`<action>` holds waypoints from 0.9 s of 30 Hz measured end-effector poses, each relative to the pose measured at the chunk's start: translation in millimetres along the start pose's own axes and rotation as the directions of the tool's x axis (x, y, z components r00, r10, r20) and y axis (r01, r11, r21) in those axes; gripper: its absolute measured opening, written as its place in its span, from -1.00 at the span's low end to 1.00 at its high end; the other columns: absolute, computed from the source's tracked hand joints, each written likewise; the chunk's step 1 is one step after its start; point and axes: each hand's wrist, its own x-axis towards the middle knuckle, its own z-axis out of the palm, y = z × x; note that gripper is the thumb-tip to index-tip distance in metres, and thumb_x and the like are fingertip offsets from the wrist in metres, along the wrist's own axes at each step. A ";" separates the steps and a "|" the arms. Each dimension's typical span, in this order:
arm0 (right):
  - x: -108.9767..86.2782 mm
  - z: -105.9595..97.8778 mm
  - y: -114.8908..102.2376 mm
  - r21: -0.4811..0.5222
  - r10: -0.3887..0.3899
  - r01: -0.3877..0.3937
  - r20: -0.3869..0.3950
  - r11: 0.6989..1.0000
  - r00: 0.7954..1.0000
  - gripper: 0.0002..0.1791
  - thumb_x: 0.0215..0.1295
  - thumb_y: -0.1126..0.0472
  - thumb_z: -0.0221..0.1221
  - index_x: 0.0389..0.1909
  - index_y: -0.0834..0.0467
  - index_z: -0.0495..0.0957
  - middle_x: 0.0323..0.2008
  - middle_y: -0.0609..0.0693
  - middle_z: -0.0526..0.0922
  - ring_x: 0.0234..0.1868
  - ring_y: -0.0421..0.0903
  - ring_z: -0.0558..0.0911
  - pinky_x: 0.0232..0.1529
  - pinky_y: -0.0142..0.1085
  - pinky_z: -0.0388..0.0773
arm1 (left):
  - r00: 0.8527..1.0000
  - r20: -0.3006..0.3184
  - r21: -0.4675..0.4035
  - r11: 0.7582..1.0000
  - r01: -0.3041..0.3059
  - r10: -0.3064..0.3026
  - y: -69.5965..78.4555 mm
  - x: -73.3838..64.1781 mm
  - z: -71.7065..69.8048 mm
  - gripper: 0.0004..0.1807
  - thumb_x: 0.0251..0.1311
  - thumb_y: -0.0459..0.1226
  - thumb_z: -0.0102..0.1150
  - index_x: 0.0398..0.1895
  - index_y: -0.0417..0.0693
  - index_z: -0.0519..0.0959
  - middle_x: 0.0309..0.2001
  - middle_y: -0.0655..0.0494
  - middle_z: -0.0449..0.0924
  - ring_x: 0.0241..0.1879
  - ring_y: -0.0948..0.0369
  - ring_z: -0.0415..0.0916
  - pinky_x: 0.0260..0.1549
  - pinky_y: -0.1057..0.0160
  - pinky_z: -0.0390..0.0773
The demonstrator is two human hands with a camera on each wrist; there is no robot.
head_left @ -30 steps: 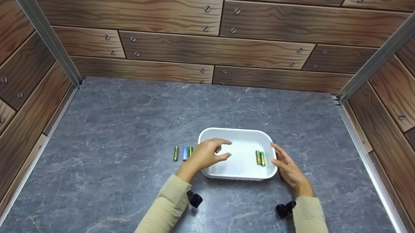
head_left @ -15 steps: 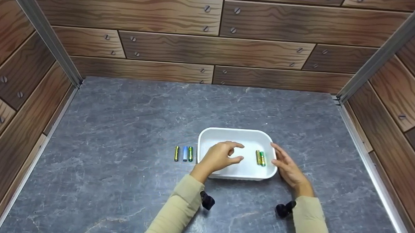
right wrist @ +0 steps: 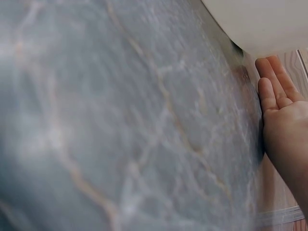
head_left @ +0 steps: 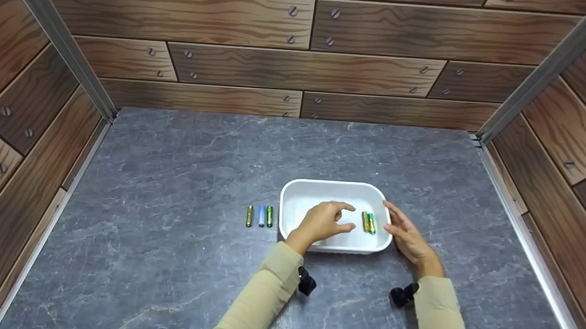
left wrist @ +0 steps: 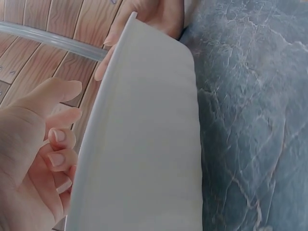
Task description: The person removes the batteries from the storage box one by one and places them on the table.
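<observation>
A white plastic tub (head_left: 337,188) stands on the grey tabletop. Inside its right end lie a gold battery (head_left: 364,222) and a green-and-gold battery (head_left: 371,223), side by side. My left hand (head_left: 322,221) hovers over the tub just left of this pair, thumb and forefinger spread apart, holding nothing. The left wrist view shows its other fingers bent beside the tub's near wall (left wrist: 144,125). My right hand (head_left: 409,241) touches the tub's right end with extended fingers; the right wrist view shows this hand (right wrist: 288,120) close to the tub's underside (right wrist: 264,24).
Left of the tub, a gold-and-dark battery (head_left: 249,216), a blue battery (head_left: 261,216) and a green battery (head_left: 269,217) lie in a row on the marbled tabletop (head_left: 172,178). Wood-patterned walls (head_left: 238,66) enclose the back and sides.
My left hand has moved rightward across the tub, from its left end to near the two batteries inside. The row of batteries on the left has come fully into view. The right hand stays put.
</observation>
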 end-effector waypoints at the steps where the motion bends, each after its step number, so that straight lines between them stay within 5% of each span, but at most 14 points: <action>1: 0.0 -0.4 -0.7 -0.007 0.005 -0.005 0.004 1.000 1.000 -0.28 0.31 0.39 0.08 0.46 0.23 0.04 0.19 -0.35 0.45 0.21 -0.44 0.42 0.18 -0.58 0.31 | 1.000 0.006 0.007 1.000 0.005 -0.005 0.9 1.7 1.6 -0.57 0.16 -0.05 0.28 0.10 0.07 0.60 -0.58 0.30 0.27 -0.58 0.38 0.16 -0.55 0.47 0.14; 12: 1.5 -0.5 0.9 -0.006 0.005 -0.005 0.011 1.000 1.000 -0.31 0.33 0.40 0.05 0.46 0.18 0.07 0.20 -0.36 0.44 0.22 -0.47 0.41 0.19 -0.58 0.30 | 0.996 0.062 0.069 0.995 0.066 -0.070 8.3 15.6 21.7 -0.52 0.11 -0.05 0.33 0.13 0.12 0.58 -0.52 0.26 0.35 -0.53 0.36 0.22 -0.54 0.44 0.19; 17: 1.1 0.1 2.4 0.015 -0.020 0.020 -0.003 1.000 1.000 -0.33 0.32 0.44 0.03 0.44 0.19 0.12 0.19 -0.32 0.47 0.20 -0.41 0.44 0.18 -0.55 0.34 | 0.993 0.045 0.093 0.990 0.104 -0.108 10.3 21.9 29.4 -0.47 0.04 -0.02 0.38 0.13 0.16 0.57 -0.38 0.17 0.60 -0.46 0.34 0.35 -0.50 0.41 0.29; 22: 0.4 0.5 2.6 0.022 -0.032 0.032 0.003 0.999 0.999 -0.34 0.31 0.44 0.03 0.44 0.19 0.12 0.19 -0.31 0.49 0.20 -0.39 0.46 0.17 -0.54 0.36 | 0.985 0.034 0.141 0.977 0.163 -0.169 10.8 27.1 37.9 -0.41 -0.01 0.03 0.41 0.16 0.20 0.55 -0.18 0.18 0.71 -0.24 0.29 0.59 -0.30 0.34 0.53; 27: 0.1 0.8 1.9 0.029 -0.026 0.026 0.004 0.999 1.000 -0.34 0.31 0.44 0.03 0.43 0.18 0.13 0.16 -0.31 0.51 0.18 -0.39 0.47 0.16 -0.53 0.38 | 0.974 0.053 0.202 0.957 0.206 -0.221 12.6 30.3 44.7 -0.36 -0.03 0.05 0.41 0.20 0.21 0.51 0.01 0.21 0.68 -0.01 0.24 0.62 -0.08 0.26 0.59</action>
